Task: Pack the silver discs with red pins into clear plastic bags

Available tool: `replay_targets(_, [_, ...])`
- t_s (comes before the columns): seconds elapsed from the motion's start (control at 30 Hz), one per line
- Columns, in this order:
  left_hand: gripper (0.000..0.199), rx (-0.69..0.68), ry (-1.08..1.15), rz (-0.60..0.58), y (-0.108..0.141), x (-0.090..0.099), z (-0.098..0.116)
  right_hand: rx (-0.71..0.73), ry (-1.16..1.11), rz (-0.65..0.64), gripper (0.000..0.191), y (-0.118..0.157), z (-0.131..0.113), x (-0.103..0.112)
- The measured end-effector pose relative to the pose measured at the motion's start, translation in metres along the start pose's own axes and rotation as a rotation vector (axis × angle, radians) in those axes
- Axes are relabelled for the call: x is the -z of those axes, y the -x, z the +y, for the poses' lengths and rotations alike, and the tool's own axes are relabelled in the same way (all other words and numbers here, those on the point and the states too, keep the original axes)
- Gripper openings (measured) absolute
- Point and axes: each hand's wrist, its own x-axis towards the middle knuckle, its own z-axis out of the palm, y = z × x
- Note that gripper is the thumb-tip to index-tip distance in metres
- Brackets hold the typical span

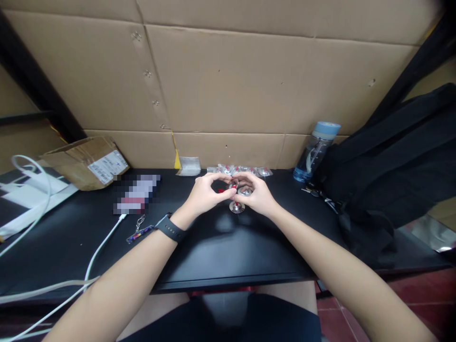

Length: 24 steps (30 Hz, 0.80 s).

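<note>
Over the black table, my left hand point(208, 194) and my right hand point(259, 194) meet at the fingertips. Between them is a small silver finger cymbal point(233, 183) with red cord, pinched by both hands. Another shiny cymbal point(237, 207) sits just below the fingers, red cord at its middle. A third silver piece point(245, 191) shows inside the curl of my right hand; whether it is held or lies behind is unclear. Red cord point(221, 190) also shows by my left fingers. My fingers partly hide these pieces.
Several clear-bagged pieces point(249, 170) line the cardboard wall point(228, 85), beside a clear packet point(189, 166). Left are a phone point(138, 194) on a white cable, a keychain point(140, 232) and a paper bag point(96, 164). Right stand a water bottle point(315, 152) and a black backpack point(399, 161).
</note>
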Motion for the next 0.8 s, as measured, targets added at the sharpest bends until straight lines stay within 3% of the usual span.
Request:
replay_targets(0.2, [0.035, 0.016, 0.082, 0.018, 0.001, -0.002, 0.004, 0.012, 0.008, 0.046, 0.049, 0.001, 0.0, -0.002])
replay_targets(0.5, [0.015, -0.101, -0.123, 0.0, 0.0, 0.004, 0.011, 0.006, 0.003, 0.085, 0.05, 0.0, 0.002, 0.0])
replay_targets(0.8, [0.021, -0.075, -0.137, -0.002, 0.0, 0.003, 0.013, 0.036, 0.088, 0.081, 0.05, 0.0, 0.001, 0.001])
